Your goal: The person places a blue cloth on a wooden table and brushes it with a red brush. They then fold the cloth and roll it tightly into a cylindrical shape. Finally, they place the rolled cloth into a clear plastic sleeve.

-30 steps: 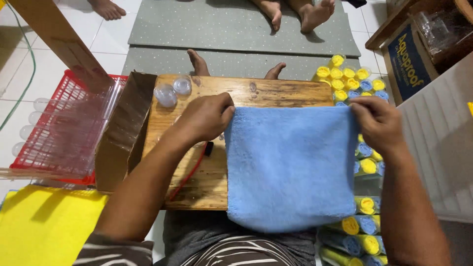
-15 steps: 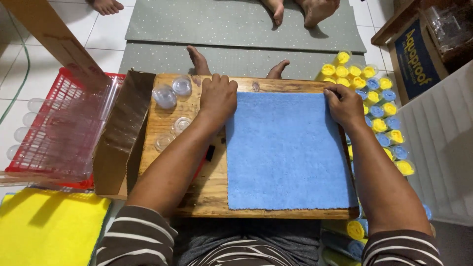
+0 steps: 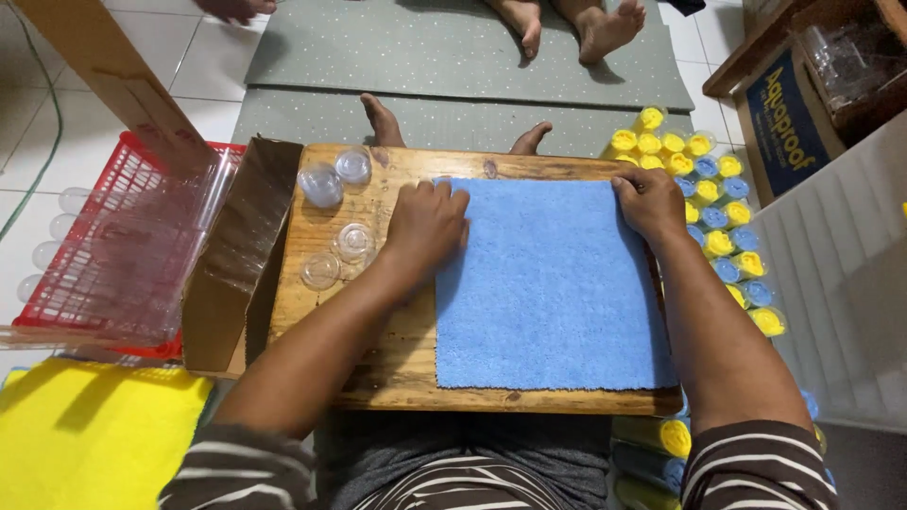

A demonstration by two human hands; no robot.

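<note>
A blue cloth lay flat at frame centre on the wooden bench, its near edge just short of the bench's lower edge. The left hand pressed its upper-left corner and the right hand its upper-right, fingers spread, gripping nothing. Clear plastic cups, perhaps empty, crowded the bench's left side; the lower-left stayed bare.

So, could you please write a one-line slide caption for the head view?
Both hands, left and right, press a blue cloth flat on a wooden board.
</note>
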